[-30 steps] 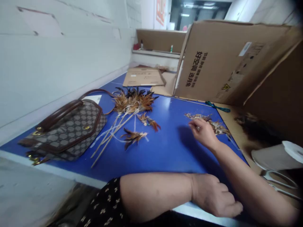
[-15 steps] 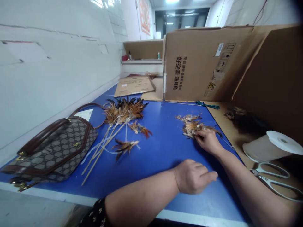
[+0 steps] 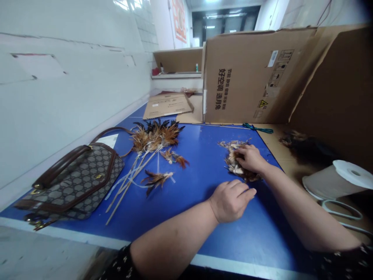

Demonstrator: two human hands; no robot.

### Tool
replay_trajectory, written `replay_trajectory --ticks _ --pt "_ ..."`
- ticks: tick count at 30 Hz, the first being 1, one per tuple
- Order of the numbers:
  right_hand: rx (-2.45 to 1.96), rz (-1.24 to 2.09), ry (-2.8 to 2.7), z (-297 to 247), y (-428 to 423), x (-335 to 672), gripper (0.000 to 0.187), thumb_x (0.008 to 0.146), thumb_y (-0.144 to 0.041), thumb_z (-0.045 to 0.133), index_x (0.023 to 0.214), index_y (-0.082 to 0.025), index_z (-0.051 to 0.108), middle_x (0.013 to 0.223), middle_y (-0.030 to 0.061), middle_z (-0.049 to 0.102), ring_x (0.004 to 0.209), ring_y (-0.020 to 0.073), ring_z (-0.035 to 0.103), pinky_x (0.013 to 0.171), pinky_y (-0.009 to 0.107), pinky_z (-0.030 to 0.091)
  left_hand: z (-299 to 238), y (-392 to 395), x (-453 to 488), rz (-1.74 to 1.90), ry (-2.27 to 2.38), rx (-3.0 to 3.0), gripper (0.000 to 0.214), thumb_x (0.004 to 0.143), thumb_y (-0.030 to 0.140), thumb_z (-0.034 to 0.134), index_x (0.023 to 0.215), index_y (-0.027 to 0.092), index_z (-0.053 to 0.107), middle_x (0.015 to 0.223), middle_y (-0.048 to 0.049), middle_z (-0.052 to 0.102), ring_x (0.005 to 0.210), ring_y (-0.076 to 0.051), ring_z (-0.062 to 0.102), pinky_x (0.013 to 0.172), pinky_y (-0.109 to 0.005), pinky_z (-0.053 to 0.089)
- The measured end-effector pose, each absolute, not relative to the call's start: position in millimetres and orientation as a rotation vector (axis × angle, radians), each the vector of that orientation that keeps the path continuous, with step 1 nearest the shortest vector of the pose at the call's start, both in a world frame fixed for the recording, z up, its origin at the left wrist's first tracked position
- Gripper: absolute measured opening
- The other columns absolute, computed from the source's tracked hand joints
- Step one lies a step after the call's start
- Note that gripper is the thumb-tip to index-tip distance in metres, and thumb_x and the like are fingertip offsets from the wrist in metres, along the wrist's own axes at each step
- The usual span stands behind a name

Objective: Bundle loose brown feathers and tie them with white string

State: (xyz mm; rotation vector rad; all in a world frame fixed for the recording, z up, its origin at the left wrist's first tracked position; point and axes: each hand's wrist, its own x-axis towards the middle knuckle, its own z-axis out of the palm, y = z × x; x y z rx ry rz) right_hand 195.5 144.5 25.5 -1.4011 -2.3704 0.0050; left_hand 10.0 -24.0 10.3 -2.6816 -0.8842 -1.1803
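The right hand (image 3: 251,158) touches the loose brown-and-white feather pile (image 3: 232,157), the curled left hand (image 3: 229,201) apart on its near side, either grip hard to tell.

1. Loose feather pile (image 3: 233,160): mottled cream, tan and dark brown.
2. Feather-topped bundle (image 3: 155,137): ginger-brown plumes with black tips, on pale tan sticks (image 3: 121,194).
3. Small feather tuft (image 3: 154,179): dark brown and tan, whitish at the base.
4. Feather sprig (image 3: 176,157): golden tan, turning rusty red.
5. Tabletop (image 3: 186,210): plain deep blue, edged in white.
6. Handbag (image 3: 78,181): grey-beige with a dark repeating motif, brown trim, gold-toned fittings.
7. Cardboard box (image 3: 247,81): brown, printed in black, with a yellow warning triangle (image 3: 262,104).
8. Cord (image 3: 258,128): teal green.
9. Spool (image 3: 354,174): white flange.
10. Sleeve (image 3: 121,266): black, scattered with small pale florals.
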Motion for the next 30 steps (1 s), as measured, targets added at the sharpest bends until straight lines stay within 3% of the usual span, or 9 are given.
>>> replay_trajectory --ticks 3,6,10,15,18,25,30 --pt "-1.409 0.053 -2.377 16.1 153.5 190.0 0.023 0.081 -0.022 0.068 0.098 -0.020 0.084 0.109 0.0135 0.076 0.106 0.0303 0.064 0.099 0.043 0.046 11.2 -14.3 12.3 -1.070 -1.001 -2.719 0.043 0.106 0.033 0.050 0.144 0.016 0.060 0.147 -0.0150 0.063 0.143 -0.030 0.054 0.114 -0.050 0.050" --pt "-1.384 0.122 -2.330 18.0 158.2 191.4 0.016 0.082 -0.024 0.068 0.088 -0.021 0.082 0.105 0.0112 0.077 0.105 0.0284 0.066 0.100 0.041 0.046 6.2 -0.7 16.7 -0.942 -1.144 -2.788 0.060 0.106 0.052 0.046 0.154 0.015 0.049 0.165 -0.0154 0.045 0.159 -0.030 0.031 0.128 -0.055 0.031" --pt "-1.378 0.213 -2.136 26.6 162.9 199.3 0.016 0.083 -0.031 0.069 0.087 -0.020 0.080 0.101 0.0106 0.078 0.097 0.0273 0.069 0.093 0.039 0.050 -4.5 10.7 20.8 -0.802 -1.357 -2.886 0.084 0.100 0.072 0.041 0.160 0.014 0.040 0.167 -0.0154 0.041 0.161 -0.030 0.026 0.131 -0.059 0.022" --pt "-1.370 0.358 -1.801 34.0 165.6 209.2 0.036 0.088 -0.050 0.065 0.095 -0.017 0.079 0.085 0.0074 0.078 0.076 0.0229 0.069 0.070 0.033 0.053 -9.2 11.0 21.1 -0.686 -1.471 -2.922 0.086 0.098 0.077 0.038 0.159 0.016 0.043 0.167 -0.0157 0.042 0.161 -0.031 0.027 0.131 -0.063 0.019" --pt "-1.345 0.431 -1.649 38.8 166.4 213.2 0.041 0.086 -0.054 0.067 0.097 -0.016 0.079 0.085 0.0073 0.078 0.073 0.0213 0.068 0.067 0.032 0.053 -8.7 10.6 21.5 -0.681 -1.472 -2.922 0.087 0.097 0.078 0.038 0.158 0.017 0.044 0.167 -0.0156 0.042 0.160 -0.032 0.028 0.130 -0.064 0.021" --pt "-1.283 0.665 -1.561 50.9 161.2 221.6 0.040 0.074 -0.052 0.080 0.091 -0.016 0.080 0.078 0.0060 0.075 0.070 0.0203 0.065 0.066 0.032 0.052 -11.0 10.0 22.3 -0.804 -1.421 -2.861 0.078 0.101 0.071 0.039 0.154 0.014 0.048 0.164 -0.0170 0.046 0.158 -0.032 0.032 0.130 -0.062 0.025" --pt "-1.189 0.815 -1.604 49.4 154.8 214.9 0.038 0.075 -0.055 0.079 0.082 -0.019 0.068 0.075 0.0014 0.068 0.068 0.0161 0.060 0.066 0.029 0.049 -8.1 12.9 19.7 -1.247 -1.416 -2.615 0.052 0.105 0.046 0.050 0.144 0.012 0.055 0.150 -0.0191 0.058 0.145 -0.030 0.048 0.123 -0.054 0.039"
